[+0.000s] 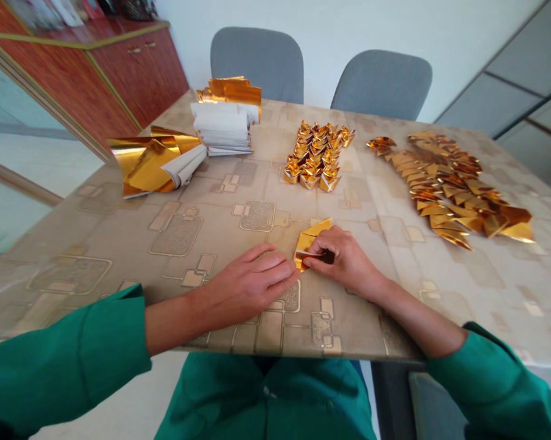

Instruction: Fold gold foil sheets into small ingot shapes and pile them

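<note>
Hands (262, 280) touch gold paper (308, 238) near the table edge (298, 352), sides open.

1 head-worn view, facing forward and down

It's a dining room or perhaps an office, too close to call: here's a table (220, 244) with a patterned covering, two grey chairs (257, 64) behind, and there, a reddish wood-grain cabinet (137, 73) with handles!

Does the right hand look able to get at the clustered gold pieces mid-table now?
Probably yes: nothing visible stands between the right hand and the clustered gold pieces, though it holds a folded gold paper.
</note>
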